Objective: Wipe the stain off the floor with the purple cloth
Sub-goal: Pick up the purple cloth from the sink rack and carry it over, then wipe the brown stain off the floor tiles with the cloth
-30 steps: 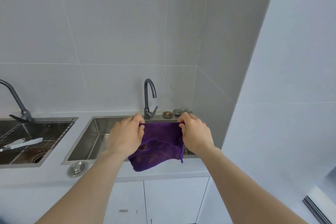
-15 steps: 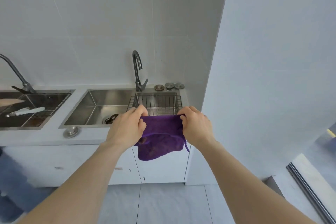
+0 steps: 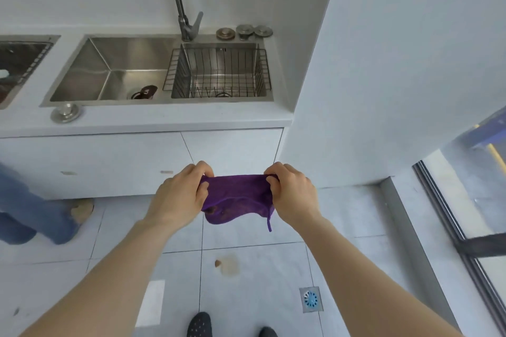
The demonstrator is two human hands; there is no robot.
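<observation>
The purple cloth (image 3: 237, 200) hangs stretched between both hands in front of the white cabinet doors, with brown marks on its lower part and a thin loop dangling at the right. My left hand (image 3: 179, 194) pinches its left top corner and my right hand (image 3: 294, 194) pinches the right one. On the grey floor tiles below and nearer me lies a pale brown stain (image 3: 228, 265) with a small darker blob at its left edge. The cloth is well above the stain, not touching the floor.
A steel sink (image 3: 109, 71) with a wire basket (image 3: 219, 71) sits in the white counter behind the cloth. A floor drain (image 3: 310, 299) lies right of the stain. Another person's jeans leg (image 3: 35, 213) stands at left. My dark slippers (image 3: 199, 324) show at the bottom. A window frame (image 3: 451, 227) runs along the right.
The view has tilted down from the wall and sink to the floor. Both hands, still holding the cloth, have dropped from over the sink to in front of the cabinets; the stain has come into sight.
</observation>
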